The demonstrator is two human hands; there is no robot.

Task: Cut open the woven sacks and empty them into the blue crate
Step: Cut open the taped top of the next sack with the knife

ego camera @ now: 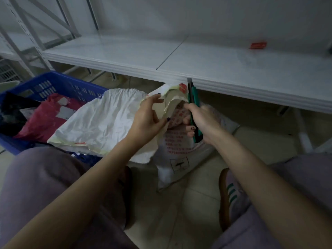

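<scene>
A white woven sack (100,123) lies tilted over the near rim of the blue crate (59,83), its cut mouth raised at the centre. My left hand (147,117) pinches the upper flap of that mouth. My right hand (203,121) grips a green utility knife (195,108), blade pointing up beside the opening. A second white sack with red print (179,155) lies on the floor under both hands. Inside the crate sit a pink parcel (41,121) and a black parcel (10,112).
A low white shelf (215,69) runs across just beyond the hands, with a red label (257,45) on it. White shelf uprights (27,33) stand at the left. My knees and a shoe with green stripes (231,193) are on the tiled floor.
</scene>
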